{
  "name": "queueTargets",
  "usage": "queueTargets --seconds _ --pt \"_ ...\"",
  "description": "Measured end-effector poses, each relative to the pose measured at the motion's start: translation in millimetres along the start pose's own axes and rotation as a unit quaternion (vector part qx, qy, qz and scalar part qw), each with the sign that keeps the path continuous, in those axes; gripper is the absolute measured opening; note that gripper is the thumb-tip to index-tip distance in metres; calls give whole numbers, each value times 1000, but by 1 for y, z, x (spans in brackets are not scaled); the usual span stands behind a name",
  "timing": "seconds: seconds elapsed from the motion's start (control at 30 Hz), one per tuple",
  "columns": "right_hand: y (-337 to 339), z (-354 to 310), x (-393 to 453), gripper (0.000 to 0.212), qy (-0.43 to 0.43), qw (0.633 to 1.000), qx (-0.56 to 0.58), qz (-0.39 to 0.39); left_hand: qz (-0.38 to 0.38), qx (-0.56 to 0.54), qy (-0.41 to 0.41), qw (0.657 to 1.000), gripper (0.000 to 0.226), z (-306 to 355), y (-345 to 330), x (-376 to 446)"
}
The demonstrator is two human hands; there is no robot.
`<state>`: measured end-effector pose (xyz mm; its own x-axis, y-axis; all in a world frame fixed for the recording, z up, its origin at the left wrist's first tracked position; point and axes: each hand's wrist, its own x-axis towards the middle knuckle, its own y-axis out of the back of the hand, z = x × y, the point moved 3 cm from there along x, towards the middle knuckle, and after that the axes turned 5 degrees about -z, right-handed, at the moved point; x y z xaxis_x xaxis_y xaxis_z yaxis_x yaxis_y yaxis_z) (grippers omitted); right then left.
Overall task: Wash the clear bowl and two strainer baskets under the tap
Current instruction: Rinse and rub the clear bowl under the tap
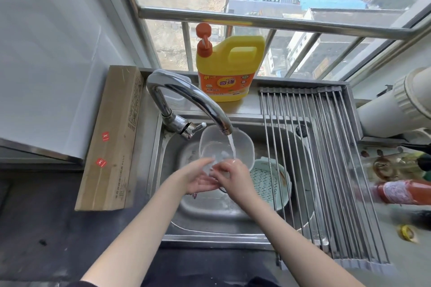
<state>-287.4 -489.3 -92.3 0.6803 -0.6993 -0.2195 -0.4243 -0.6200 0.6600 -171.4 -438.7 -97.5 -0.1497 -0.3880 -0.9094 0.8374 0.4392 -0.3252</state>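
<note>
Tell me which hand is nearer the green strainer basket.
Right. The right hand is just left of the green strainer basket, almost at its rim; the left hand lies farther left, beyond the right hand.

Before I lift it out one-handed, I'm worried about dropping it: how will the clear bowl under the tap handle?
Probably slippery: the clear bowl sits under the running tap, so it is wet. It likely weighs more than its thin plastic suggests, since water is pouring in. It could slosh or tip, so a two-handed grip seems safer.

Bare forearms, with a dark sleeve (pixel 86 284) edge near the elbow.
</note>
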Motion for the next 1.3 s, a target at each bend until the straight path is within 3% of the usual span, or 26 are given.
queueTargets --seconds 0.03,0.07,0.2,0.27,0.33,0.47,0.63,0.77,0.83,0.93,0.97,1.07,1.2,1.3 --pt "1 0 -4 17 8 1000 -10 -17 18 -18 -3 1000 24 -6 -4 4" --pt "2 1 -6 19 8 999 -21 -42 34 -30 -6 999 19 -10 -9 6" --pt "7 6 -14 31 31 976 -195 -95 57 -36 -30 997 29 -13 -18 11" --pt "8 9 -15 47 -1 939 -332 -90 54 -45 -38 997 26 -10 -20 14" --pt "6 12 -15 58 -50 922 -369 -103 56 -47 -47 996 26 -7 -25 17" --pt "11 6 -11 34 -17 929 -336 -153 70 -7 -63 995 30 -5 -35 18" --pt "27 4 -14 30 6 951 -275 -142 122 2 -55 991 23 -10 -40 25" --pt "35 4 -17 22 5 985 -129 -116 146 71 -33 986 14 -11 -39 25" --pt "50 5 -15 22 4 997 -66 -34 185 148 -22 971 5 -8 -29 23" --pt "72 13 -1 16 -26 996 -51 63 218 263 -33 939 15 5 -13 17" --pt "74 17 6 14 -42 996 -59 45 229 303 -43 924 20 10 -10 13" --pt "62 31 27 49 -67 979 -159 -107 259 393 -110 876 21 30 -13 5" --pt "24 29 33 69 -96 967 -211 -106 305 439 -186 825 39 49 -28 -2" --pt "-13 11 27 67 -40 975 -123 -180 323 476 -182 797 46 50 -27 -5"
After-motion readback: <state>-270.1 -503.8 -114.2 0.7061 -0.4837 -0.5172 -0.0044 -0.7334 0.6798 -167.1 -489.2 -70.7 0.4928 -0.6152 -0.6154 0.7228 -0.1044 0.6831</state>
